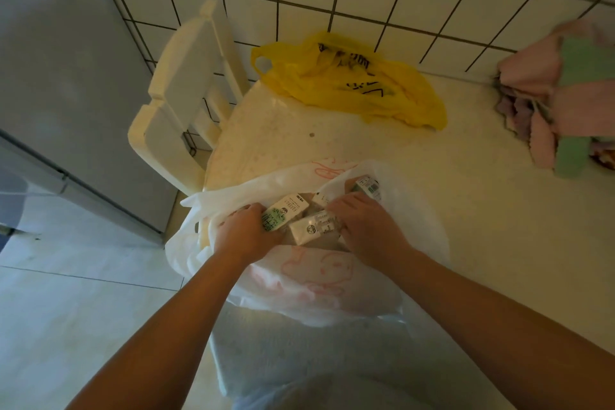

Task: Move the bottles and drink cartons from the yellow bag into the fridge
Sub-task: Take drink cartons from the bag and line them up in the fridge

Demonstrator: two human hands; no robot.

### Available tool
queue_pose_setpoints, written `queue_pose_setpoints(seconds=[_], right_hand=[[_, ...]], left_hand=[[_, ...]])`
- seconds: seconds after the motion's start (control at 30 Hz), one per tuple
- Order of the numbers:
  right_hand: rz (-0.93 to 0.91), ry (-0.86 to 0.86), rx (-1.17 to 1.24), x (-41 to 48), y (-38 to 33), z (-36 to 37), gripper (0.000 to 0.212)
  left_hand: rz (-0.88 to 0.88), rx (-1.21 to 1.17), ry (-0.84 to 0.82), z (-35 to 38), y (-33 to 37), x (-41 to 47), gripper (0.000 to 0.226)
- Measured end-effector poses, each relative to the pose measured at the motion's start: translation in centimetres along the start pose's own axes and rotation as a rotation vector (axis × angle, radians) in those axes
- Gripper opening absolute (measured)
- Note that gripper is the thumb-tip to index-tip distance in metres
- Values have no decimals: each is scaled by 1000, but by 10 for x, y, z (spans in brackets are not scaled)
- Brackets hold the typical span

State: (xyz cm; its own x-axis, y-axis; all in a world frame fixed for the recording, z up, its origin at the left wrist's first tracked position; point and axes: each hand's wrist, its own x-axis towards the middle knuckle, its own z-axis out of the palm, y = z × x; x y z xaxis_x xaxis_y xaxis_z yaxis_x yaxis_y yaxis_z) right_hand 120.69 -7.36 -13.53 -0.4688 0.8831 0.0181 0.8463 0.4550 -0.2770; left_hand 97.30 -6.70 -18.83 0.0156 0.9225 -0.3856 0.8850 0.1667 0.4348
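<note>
Step in hand: gathering cartons, judged early
- Left hand (248,233): grips green-printed carton (283,213), long axis lower-left to upper-right, far end toward the wall
- Right hand (369,226): fingers curled over white carton (316,226), lying near crosswise
- Location: both inside white bag (299,280) on table (466,210); yellow bag (349,83) slack, well apart
- Next: lift clear, turn left to fridge (66,76); door looks closed, so 1 hand must be freed

Nothing reads clearly. The yellow bag (349,83) carries black lettering, crumpled and illegible. The drink cartons (289,206) bear green characters, small black print and a round logo, all too blurred. The white bag (316,276) shows only pink line drawings.
</note>
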Motion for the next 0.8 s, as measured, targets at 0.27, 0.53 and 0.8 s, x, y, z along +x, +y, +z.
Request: queue_pose_setpoints(seconds=[0.27,0.53,0.8], right_hand=[[442,173,541,-49,-23,-48,31],[612,184,1301,-108,-62,-75,20],[452,32,1831,-184,-114,-78,54]], left_hand=[[106,-325,217,-21,21,-35,48],[132,-861,357,-47,39,-105,41],[7,-1398,225,-35,25,-208,41]])
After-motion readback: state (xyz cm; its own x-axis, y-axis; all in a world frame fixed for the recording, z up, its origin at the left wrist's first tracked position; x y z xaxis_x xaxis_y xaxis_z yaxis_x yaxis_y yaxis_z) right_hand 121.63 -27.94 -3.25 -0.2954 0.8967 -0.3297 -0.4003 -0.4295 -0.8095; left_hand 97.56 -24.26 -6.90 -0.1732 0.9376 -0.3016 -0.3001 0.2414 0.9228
